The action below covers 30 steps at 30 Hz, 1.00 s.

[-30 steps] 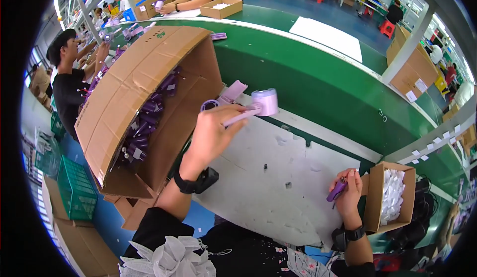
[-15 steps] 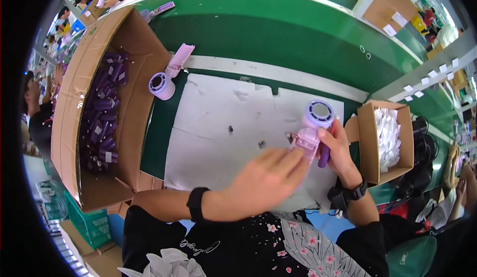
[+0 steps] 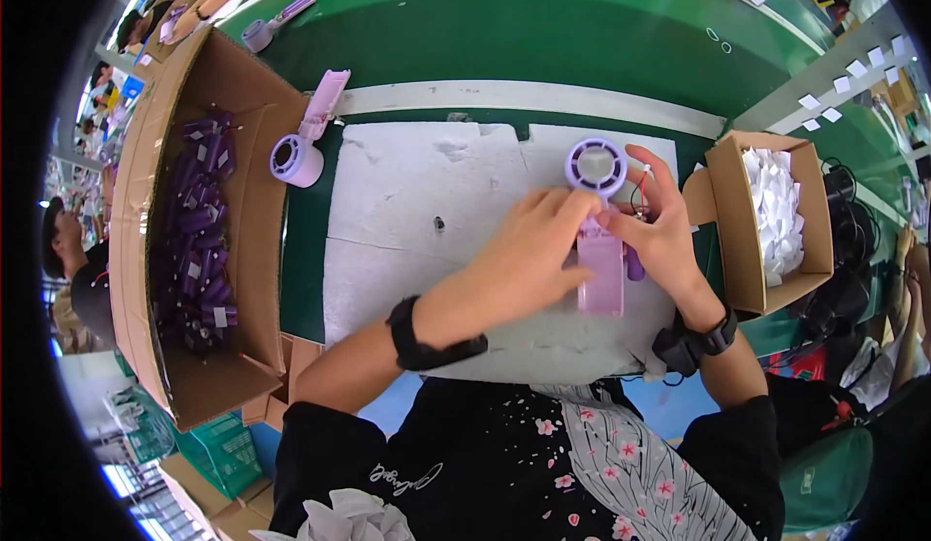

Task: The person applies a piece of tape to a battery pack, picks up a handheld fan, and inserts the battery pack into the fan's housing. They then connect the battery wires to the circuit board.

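Over the foam mat, both my hands are on a handheld fan [image 3: 595, 165] with a round lilac head and an open pink handle shell [image 3: 602, 287] pointing toward me. My left hand [image 3: 519, 255] pinches the fan's neck just below the head. My right hand [image 3: 669, 240] holds the fan from its right side, thumb near the neck and forefinger raised. A purple cylinder [image 3: 635, 266], like a battery cell, sits under the right fingers beside the handle. Thin red wire [image 3: 642, 188] shows near the right fingers. The fingertips partly hide the neck.
White foam mat [image 3: 407, 250] lies on the green bench. At left stands a cardboard box [image 3: 262, 299] of labelled purple cylinders. Another fan [image 3: 303, 161] lies beside it; one more [image 3: 260, 35] is farther back. At right, a smaller box [image 3: 722, 182] holds white pieces.
My left hand has moved up to the fan's neck. The handle now points straight toward me, and my right forefinger has lifted, with red wire showing by it. The whole view has shifted slightly.
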### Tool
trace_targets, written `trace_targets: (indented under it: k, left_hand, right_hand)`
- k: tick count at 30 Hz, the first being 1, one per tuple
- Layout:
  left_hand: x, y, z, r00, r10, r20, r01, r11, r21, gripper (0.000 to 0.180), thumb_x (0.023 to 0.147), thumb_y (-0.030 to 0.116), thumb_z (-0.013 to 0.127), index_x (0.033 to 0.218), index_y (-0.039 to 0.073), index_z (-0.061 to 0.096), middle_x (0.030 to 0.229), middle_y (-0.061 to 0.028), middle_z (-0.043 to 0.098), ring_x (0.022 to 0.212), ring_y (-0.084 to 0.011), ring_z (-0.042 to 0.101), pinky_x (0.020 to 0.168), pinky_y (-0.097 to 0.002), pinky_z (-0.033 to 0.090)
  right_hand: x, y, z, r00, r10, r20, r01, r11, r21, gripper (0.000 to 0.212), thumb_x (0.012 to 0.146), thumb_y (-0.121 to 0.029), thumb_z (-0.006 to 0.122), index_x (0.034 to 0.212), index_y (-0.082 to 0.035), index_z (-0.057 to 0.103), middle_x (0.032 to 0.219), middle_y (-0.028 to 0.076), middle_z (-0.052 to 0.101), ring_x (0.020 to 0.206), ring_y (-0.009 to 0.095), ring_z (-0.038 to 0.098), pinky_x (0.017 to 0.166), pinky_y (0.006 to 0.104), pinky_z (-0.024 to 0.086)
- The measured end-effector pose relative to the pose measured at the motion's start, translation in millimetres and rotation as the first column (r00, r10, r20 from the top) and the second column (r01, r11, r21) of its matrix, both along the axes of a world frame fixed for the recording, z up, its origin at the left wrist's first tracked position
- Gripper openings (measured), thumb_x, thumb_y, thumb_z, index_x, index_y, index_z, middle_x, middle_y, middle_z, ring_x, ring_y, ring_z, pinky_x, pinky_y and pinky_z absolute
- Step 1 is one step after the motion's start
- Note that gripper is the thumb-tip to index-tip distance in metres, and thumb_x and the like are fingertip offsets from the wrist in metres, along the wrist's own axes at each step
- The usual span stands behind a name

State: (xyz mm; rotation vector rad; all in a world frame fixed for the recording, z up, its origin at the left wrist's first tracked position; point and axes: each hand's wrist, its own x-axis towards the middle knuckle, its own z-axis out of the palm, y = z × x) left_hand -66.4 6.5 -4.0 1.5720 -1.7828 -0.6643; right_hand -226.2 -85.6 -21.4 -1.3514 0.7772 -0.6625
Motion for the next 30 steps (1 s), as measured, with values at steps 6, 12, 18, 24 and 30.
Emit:
trace_targets:
  k: [6,12,18,24,30]
  left_hand:
    - [23,-25,-11,0.948,-0.145,-0.284,0.198,0.966,0.167,0.036,0.068,0.009,0.074,0.098,0.004,0.054,0.093,-0.0105,0.059,0.086,-0.025,0.058,0.075,-0.0324,0.048]
    - [27,-27,-18,0.91,-0.179,-0.375,0.214,0.976,0.052,0.03,0.068,0.007,0.074,0.092,0.003,0.058,0.085,-0.0085,0.062,0.076,-0.0214,0.061,0.069,-0.03,0.049]
    - [24,-24,-14,0.892,-0.165,-0.42,0.188,0.982,0.014,0.028,0.067,0.003,0.073,0.091,0.004,0.059,0.087,-0.0085,0.062,0.079,-0.0223,0.062,0.069,-0.031,0.05]
    - [19,-22,-12,0.876,-0.156,-0.456,0.188,0.982,0.024,0.028,0.067,0.001,0.071,0.092,0.005,0.059,0.088,-0.0082,0.062,0.079,-0.0226,0.062,0.068,-0.0308,0.05]
    - [20,-24,-8,0.838,-0.124,-0.531,0.226,0.965,0.131,0.027,0.068,-0.004,0.066,0.092,0.005,0.059,0.086,-0.0074,0.062,0.077,-0.0218,0.062,0.067,-0.0297,0.05]
  right_hand:
    - [0,5,10,0.896,-0.227,-0.381,-0.019,0.838,-0.545,0.07,0.067,-0.002,0.074,0.127,-0.006,0.039,0.101,0.011,0.057,0.067,0.011,0.056,0.058,0.0226,0.046]
    - [-5,15,18,0.872,-0.238,-0.429,-0.028,0.849,-0.528,0.065,0.066,0.001,0.073,0.123,-0.004,0.042,0.079,0.004,0.056,0.062,0.008,0.05,0.054,0.0225,0.043]
    - [-8,11,15,0.926,-0.103,-0.364,-0.206,0.669,-0.714,0.041,0.062,0.003,0.073,0.1,-0.002,0.057,0.075,0.006,0.056,0.062,0.011,0.053,0.054,0.0233,0.043]
    - [-4,11,20,0.916,-0.126,-0.381,-0.221,0.634,-0.741,0.025,0.061,0.004,0.072,0.083,-0.001,0.062,0.078,0.008,0.055,0.062,0.016,0.054,0.054,0.0244,0.044]
    - [-6,10,22,0.888,-0.146,-0.437,-0.237,0.668,-0.705,0.019,0.058,-0.001,0.074,0.073,-0.004,0.063,0.075,0.007,0.055,0.061,0.02,0.056,0.05,0.0278,0.045]
